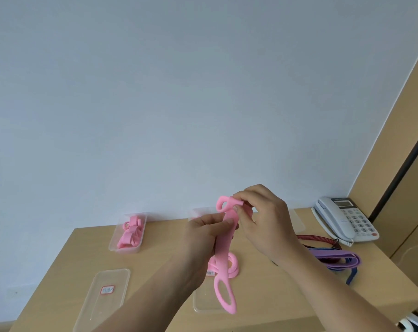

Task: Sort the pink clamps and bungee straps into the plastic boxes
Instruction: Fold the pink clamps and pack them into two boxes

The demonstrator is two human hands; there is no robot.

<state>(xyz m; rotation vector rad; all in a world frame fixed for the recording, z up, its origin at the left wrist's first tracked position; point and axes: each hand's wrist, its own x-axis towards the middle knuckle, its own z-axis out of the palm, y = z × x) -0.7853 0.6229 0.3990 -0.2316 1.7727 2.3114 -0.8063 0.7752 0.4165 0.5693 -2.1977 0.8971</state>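
Pink clamp (223, 250) is the thing to watch: a long soft-looking strip with a cut-out loop at its bottom end, held up in the air over the middle of the wooden table (155, 259), not resting on anything. Its long axis runs pretty much straight up and down, loop end hanging low toward the near edge. The right hand (263, 219) pinches the top end, which is bent over, and the left hand (203, 236) pinches the strip just below that, thumb and fingers curled onto it, so both hands have a grip on the same piece. My guess is it's being folded up to go in with the others. The clear plastic box (114, 243) that already has pink pieces in it sits to the far left of the hands, so the left hand is the nearer one and the move would go left and away. Right under the hanging strip there's a coiled pink clamp (234, 267) on the table, and nearer than that a clear tray (203, 303), lid or box, can't tell. A clear lid (102, 307) with a red-edged label lies near left. Another clear box (297, 221) peeks out behind the hands. Off to the right: a heap of bungee straps (335, 258), purple, blue and red, then a desk telephone (344, 219) at the far right.
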